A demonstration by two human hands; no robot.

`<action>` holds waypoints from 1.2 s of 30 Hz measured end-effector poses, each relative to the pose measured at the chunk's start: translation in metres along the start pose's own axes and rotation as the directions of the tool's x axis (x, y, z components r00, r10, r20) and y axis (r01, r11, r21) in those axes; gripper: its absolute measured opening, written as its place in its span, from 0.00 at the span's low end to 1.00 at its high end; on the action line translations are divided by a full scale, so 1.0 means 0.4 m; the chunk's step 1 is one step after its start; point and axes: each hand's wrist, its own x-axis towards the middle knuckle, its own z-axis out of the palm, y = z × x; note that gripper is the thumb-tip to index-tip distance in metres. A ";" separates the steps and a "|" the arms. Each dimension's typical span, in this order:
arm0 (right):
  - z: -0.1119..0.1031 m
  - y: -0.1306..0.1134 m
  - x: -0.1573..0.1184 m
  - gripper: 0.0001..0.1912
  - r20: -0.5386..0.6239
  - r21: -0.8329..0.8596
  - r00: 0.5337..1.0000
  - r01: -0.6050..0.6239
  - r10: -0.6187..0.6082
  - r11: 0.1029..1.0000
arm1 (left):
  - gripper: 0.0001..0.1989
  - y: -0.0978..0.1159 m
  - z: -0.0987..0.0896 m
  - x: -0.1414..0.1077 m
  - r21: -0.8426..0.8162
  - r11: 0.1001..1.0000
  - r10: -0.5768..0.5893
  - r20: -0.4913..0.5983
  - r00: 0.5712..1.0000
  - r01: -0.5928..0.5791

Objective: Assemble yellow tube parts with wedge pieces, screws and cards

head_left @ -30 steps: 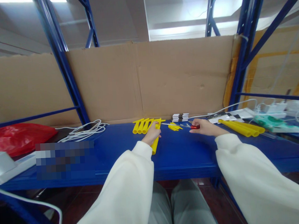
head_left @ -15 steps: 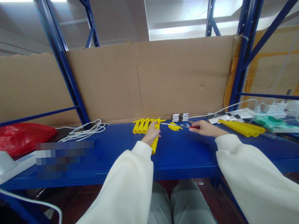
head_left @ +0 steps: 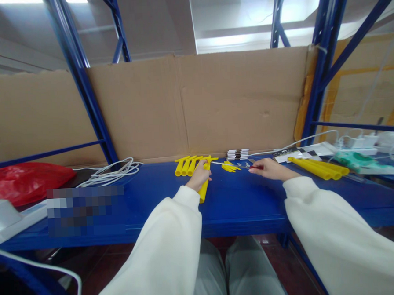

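Observation:
My left hand [head_left: 199, 176] is closed around a yellow tube [head_left: 204, 193] with a crosspiece at its far end. A screwdriver [head_left: 231, 164] with a red handle is pinched in my right hand [head_left: 269, 168]. Its thin shaft points left, and the tip reaches the upper part of the held tube; the exact contact is too small to make out. Several similar yellow tubes with crosspieces [head_left: 185, 166] lie side by side left of my left hand. Between my hands are small yellow pieces [head_left: 230, 167] and tiny metallic parts [head_left: 247, 165], perhaps screws.
Stacked black-and-white pieces [head_left: 237, 154] stand by the cardboard wall [head_left: 214, 102]. Plain yellow tubes [head_left: 319, 169] and a green-and-white pack [head_left: 361, 161] lie right. Left are coiled white cables [head_left: 114, 173], a red plastic bag [head_left: 30, 179] and a blurred patch. Blue rack posts [head_left: 92, 109] rise at the sides.
Almost nothing differs. Both hands keep their places, with the tube and screwdriver held as before.

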 end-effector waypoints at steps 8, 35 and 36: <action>0.018 0.005 0.005 0.22 -0.065 0.013 0.996 -0.061 0.062 0.998 | 0.25 0.002 -0.002 -0.001 0.000 1.000 0.003 -0.014 1.000 -0.003; -0.001 -0.062 -0.011 0.09 -0.188 -0.539 0.982 -0.134 0.036 0.832 | 0.27 -0.005 -0.002 0.005 -0.011 1.000 0.006 0.014 1.000 -0.006; 0.000 -0.065 -0.011 0.10 -0.187 -0.544 0.981 -0.148 0.053 0.826 | 0.27 -0.007 -0.002 0.006 -0.003 1.000 0.016 0.012 1.000 -0.016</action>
